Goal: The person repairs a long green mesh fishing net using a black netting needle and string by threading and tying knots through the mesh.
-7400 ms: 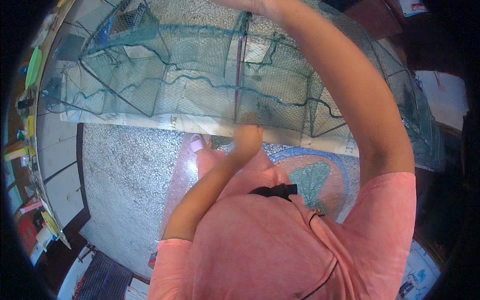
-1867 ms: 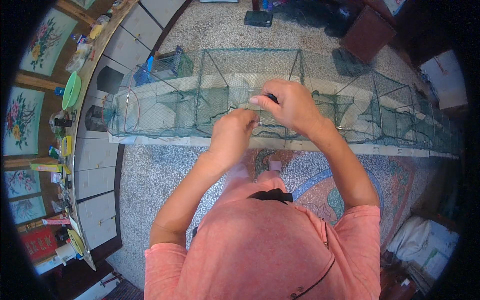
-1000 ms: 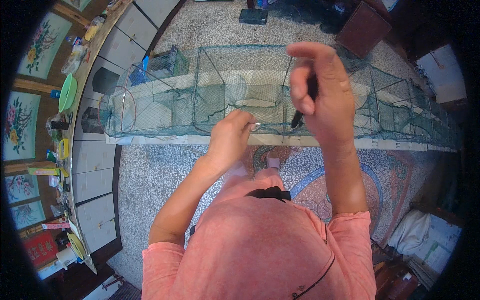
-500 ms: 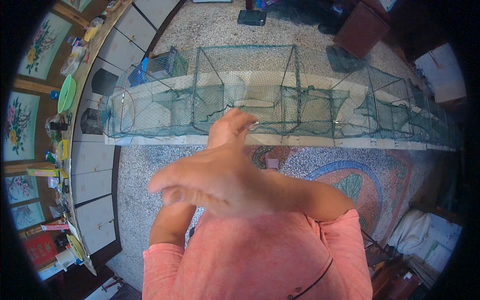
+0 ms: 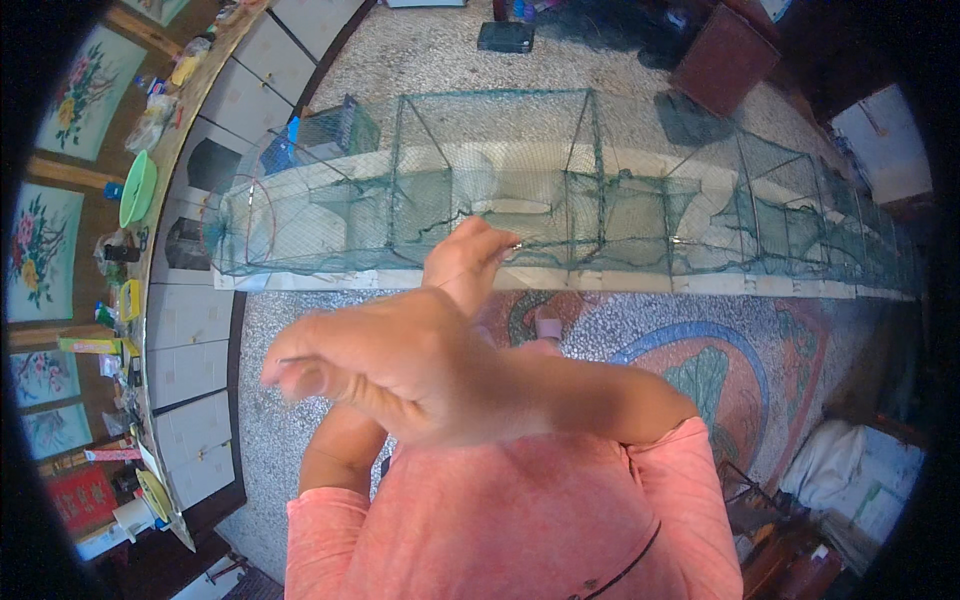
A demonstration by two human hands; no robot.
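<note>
A long cage-like fishing net (image 5: pixel 500 180) of green mesh over dark rod frames stretches left to right in front of me. My left hand (image 5: pixel 462 262) is at its near side, fingertips pinched at the mesh, with a tiny shiny bit showing at the tips. Dark green cord lies along the netting beside that hand. Closer to me, my right hand (image 5: pixel 360 370) crosses over my left forearm and points left, well short of the net. Its fingers are curled against the thumb and slightly blurred; anything between them is too small to make out.
Under the net runs a long pale board (image 5: pixel 700 285) on a speckled floor with a coloured pattern. White cabinets (image 5: pixel 190 345) line the left, their counter holding a green basin (image 5: pixel 138 190) and clutter. A blue crate (image 5: pixel 350 125) stands behind the net. A slippered foot (image 5: pixel 548 325) shows below.
My right hand has moved a little to the left, away from the net. My left hand stays pinched at the mesh, and the view has shifted slightly.
</note>
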